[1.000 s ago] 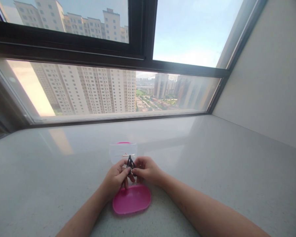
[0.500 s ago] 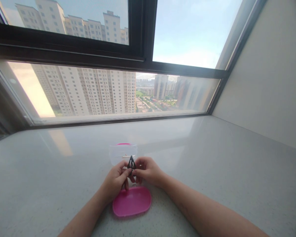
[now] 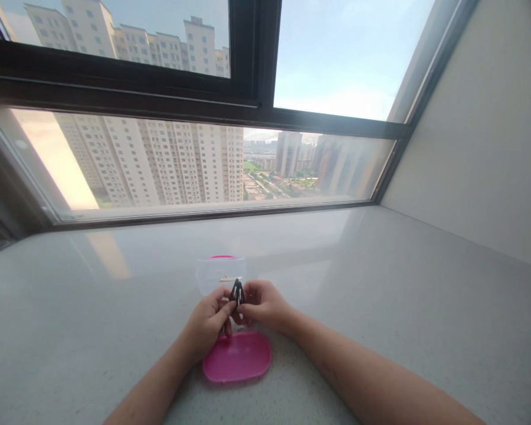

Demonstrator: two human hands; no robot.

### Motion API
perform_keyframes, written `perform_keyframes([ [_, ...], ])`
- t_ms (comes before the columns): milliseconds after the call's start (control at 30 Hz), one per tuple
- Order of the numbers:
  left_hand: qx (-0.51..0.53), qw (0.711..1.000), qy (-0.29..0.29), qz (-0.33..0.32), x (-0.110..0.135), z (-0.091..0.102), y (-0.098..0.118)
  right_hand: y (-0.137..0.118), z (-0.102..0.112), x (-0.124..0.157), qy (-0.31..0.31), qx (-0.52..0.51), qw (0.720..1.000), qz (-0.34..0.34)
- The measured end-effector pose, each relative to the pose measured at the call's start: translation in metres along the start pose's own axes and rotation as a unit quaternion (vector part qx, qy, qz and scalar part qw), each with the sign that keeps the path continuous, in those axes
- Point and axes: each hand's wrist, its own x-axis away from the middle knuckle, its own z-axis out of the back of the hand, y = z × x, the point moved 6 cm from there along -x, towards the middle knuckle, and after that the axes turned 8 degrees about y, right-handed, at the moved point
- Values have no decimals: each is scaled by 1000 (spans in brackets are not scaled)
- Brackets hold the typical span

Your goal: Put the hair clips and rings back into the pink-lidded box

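My left hand [image 3: 209, 320] and my right hand [image 3: 268, 304] meet above the counter, fingers closed on a black snap hair clip [image 3: 237, 291] between them. The clip points upward, and its lower end is partly covered by my fingers; whether it is one clip or two pressed together I cannot tell. Just below my hands lies a pink oval lid [image 3: 238, 361], close to my left fingers. Behind them stands a clear plastic box [image 3: 207, 275], with a thin white stick [image 3: 230, 278] showing in it.
A pale speckled counter [image 3: 380, 307] spreads around my hands up to a dark window frame [image 3: 203, 217]. On the right a white wall [image 3: 482, 147] rises from it. Something pink [image 3: 222, 257] shows at the box's far rim. Tall buildings stand outside.
Both hands stay almost in place on the hair clip. The clip has turned slightly between the fingers, and its prongs look a little different in outline.
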Motion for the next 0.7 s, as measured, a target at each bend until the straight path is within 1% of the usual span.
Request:
perform_keyframes([
  [100, 0, 1000, -3, -8, -1, 1, 0, 0, 1, -1, 6, 11, 1000, 7],
  [233, 0, 1000, 4, -11, -1, 3, 0, -2, 4, -2, 33, 44, 998, 30],
  [333, 2, 1000, 5, -9, -1, 3, 1, -6, 4, -2, 48, 50, 996, 49],
  [500, -7, 1000, 11, -14, -1, 4, 3, -7, 1, -1, 26, 37, 999, 26],
  [700, -3, 999, 37, -6, -3, 10, 3, -9, 1, -1, 13, 17, 999, 33],
])
